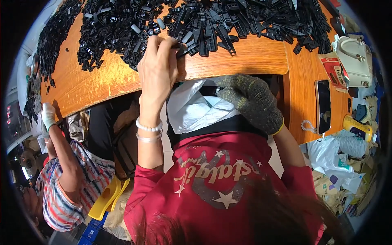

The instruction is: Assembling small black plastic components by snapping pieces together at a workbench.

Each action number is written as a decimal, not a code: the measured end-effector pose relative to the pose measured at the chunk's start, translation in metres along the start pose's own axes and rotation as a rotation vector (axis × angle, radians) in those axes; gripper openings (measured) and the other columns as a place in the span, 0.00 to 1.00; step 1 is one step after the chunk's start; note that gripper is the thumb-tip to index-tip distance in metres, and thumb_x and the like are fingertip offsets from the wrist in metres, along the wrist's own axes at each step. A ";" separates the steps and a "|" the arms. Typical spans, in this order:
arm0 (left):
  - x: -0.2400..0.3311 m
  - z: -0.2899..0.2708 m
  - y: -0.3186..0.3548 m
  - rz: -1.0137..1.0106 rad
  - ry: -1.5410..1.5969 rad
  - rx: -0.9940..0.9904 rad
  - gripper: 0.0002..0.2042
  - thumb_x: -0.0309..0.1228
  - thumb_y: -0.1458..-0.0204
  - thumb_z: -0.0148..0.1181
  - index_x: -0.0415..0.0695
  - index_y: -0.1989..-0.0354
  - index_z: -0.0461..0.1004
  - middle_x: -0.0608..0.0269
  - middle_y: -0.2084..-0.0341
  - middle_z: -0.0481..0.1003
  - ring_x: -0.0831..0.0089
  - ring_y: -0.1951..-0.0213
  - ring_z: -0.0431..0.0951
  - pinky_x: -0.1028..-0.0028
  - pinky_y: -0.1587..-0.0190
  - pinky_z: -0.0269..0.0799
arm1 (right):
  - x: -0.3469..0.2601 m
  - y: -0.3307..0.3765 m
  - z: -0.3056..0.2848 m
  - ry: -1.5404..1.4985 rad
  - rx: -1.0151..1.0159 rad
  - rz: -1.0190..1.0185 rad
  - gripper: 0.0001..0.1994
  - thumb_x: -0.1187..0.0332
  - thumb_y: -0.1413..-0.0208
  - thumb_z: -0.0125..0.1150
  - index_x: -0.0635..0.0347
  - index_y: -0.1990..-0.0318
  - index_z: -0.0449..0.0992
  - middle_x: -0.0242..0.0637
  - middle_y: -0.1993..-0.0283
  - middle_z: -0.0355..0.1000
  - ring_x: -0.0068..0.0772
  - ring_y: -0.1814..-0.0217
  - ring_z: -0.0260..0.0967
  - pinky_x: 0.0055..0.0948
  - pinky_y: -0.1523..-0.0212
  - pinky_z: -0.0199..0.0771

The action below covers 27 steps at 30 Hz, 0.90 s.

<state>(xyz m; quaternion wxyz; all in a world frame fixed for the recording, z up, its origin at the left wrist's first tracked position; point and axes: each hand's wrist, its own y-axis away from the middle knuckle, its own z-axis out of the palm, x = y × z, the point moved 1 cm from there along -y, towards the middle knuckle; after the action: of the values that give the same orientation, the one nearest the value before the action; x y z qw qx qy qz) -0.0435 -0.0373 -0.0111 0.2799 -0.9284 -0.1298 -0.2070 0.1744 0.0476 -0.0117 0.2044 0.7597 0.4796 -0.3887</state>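
Observation:
My left hand (157,67), bare and with bracelets at its wrist, reaches over the table's near edge to the front of a heap of black plastic parts (210,30). Its fingers are curled, and a dark plastic part (182,50) shows at the fingertips. My right hand (254,100) wears a dark grey knitted glove with a yellow cuff. It is closed below the table edge, over my lap. At its fingertips is a small black part (209,90), mostly in shadow. A white plastic sheet or bag (200,112) lies across my lap beneath it.
The wooden table (232,63) carries more black parts (108,34) at the left. On the right stand a phone (323,107), a red packet (335,71), a white handbag (354,57) and a yellow container (359,127). At the left a co-worker's gloved hand (48,115) touches the table edge.

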 end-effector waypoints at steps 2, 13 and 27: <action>0.010 -0.007 0.013 -0.017 0.090 -0.055 0.08 0.21 0.53 0.58 0.40 0.64 0.73 0.53 0.68 0.69 0.56 0.68 0.75 0.63 0.67 0.71 | -0.001 -0.003 -0.001 -0.022 -0.027 0.134 0.14 0.64 0.46 0.59 0.55 0.53 0.78 0.41 0.55 0.75 0.43 0.55 0.72 0.39 0.53 0.72; 0.007 -0.004 0.010 -0.186 0.054 -0.081 0.10 0.29 0.53 0.66 0.38 0.65 0.75 0.55 0.71 0.71 0.60 0.72 0.76 0.67 0.69 0.70 | 0.008 -0.001 0.002 -0.037 0.083 0.092 0.13 0.65 0.45 0.59 0.56 0.53 0.78 0.38 0.53 0.74 0.39 0.54 0.73 0.35 0.55 0.73; 0.001 -0.020 0.012 -0.648 0.610 -0.029 0.06 0.27 0.48 0.63 0.36 0.70 0.79 0.68 0.81 0.75 0.85 0.79 0.71 0.84 0.74 0.65 | -0.005 -0.018 0.006 -0.161 0.169 0.179 0.16 0.65 0.46 0.63 0.58 0.51 0.75 0.39 0.56 0.75 0.43 0.57 0.73 0.35 0.56 0.74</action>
<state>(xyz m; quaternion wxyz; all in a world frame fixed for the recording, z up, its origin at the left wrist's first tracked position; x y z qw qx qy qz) -0.0443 -0.0585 -0.0015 0.2130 -0.7402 -0.3226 -0.5502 0.1552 0.0488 -0.0109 0.2114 0.7804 0.3575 -0.4674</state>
